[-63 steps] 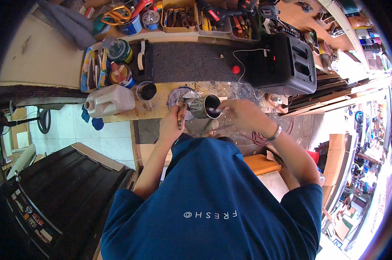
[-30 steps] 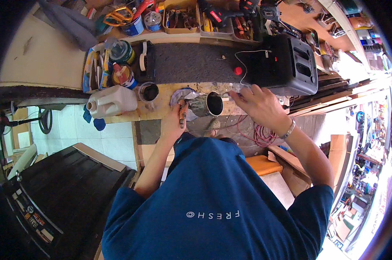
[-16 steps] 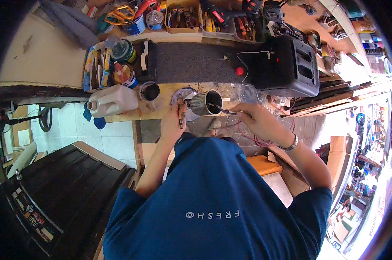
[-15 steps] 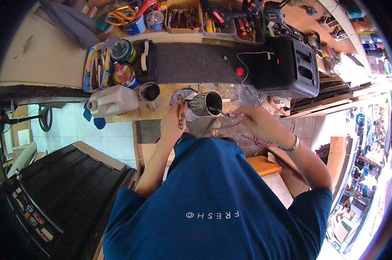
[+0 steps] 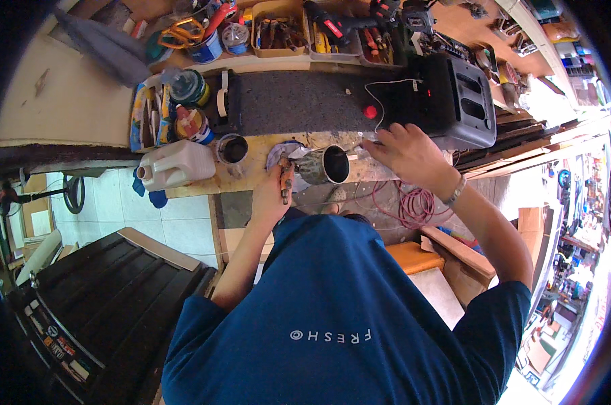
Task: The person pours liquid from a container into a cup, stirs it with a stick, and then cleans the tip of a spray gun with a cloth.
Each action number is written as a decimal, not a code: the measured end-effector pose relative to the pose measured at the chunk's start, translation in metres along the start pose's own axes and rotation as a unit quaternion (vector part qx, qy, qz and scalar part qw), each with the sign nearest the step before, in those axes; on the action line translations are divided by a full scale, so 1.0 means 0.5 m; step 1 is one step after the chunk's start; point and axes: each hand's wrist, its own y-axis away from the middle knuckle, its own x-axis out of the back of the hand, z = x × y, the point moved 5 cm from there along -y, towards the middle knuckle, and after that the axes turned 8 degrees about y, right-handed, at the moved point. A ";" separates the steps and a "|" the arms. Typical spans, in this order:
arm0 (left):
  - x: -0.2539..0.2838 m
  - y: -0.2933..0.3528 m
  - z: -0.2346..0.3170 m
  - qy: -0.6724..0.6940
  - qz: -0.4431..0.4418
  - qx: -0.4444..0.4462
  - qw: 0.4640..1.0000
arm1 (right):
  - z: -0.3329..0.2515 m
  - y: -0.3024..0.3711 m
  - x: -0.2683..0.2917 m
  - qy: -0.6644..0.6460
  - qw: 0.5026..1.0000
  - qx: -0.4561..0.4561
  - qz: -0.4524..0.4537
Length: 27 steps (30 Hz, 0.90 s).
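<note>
My left hand (image 5: pixel 273 196) is closed round the orange-brown body of a spray gun (image 5: pixel 287 182). Its metal cup (image 5: pixel 312 167) lies tilted toward the right over the bench edge, with the dark open mouth showing. A crumpled pale cloth (image 5: pixel 278 152) is on the bench behind the gun. Above the bench to the right of the cup, my right hand (image 5: pixel 406 154) pinches a thin stick (image 5: pixel 360 144), mostly hidden by the fingers. A small open pot with dark contents (image 5: pixel 233 148) stands left of the gun, beside a whitish plastic jug (image 5: pixel 178 165).
A black speaker-like box (image 5: pixel 459 101) with a white cable stands at the back right. Paint cans (image 5: pixel 192 123) and a jar crowd the back left. Tool bins (image 5: pixel 278 48) line the far shelf. A coiled red hose (image 5: pixel 417 204) lies below the bench.
My right hand has moved up and away from the cup, drawing the thin stick out of its mouth. My left hand keeps hold of the spray gun in nearly the same place.
</note>
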 end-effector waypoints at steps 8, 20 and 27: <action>-0.023 0.012 -0.012 -0.021 -0.016 0.019 0.999 | -0.080 -0.026 0.027 -0.146 0.986 -0.037 -0.075; -0.006 0.026 -0.017 0.038 0.018 0.016 0.999 | -0.078 -0.050 0.011 -0.096 0.995 0.004 0.012; -0.001 0.021 -0.017 0.033 0.014 -0.021 0.999 | -0.113 -0.022 -0.001 -0.135 0.989 0.036 -0.040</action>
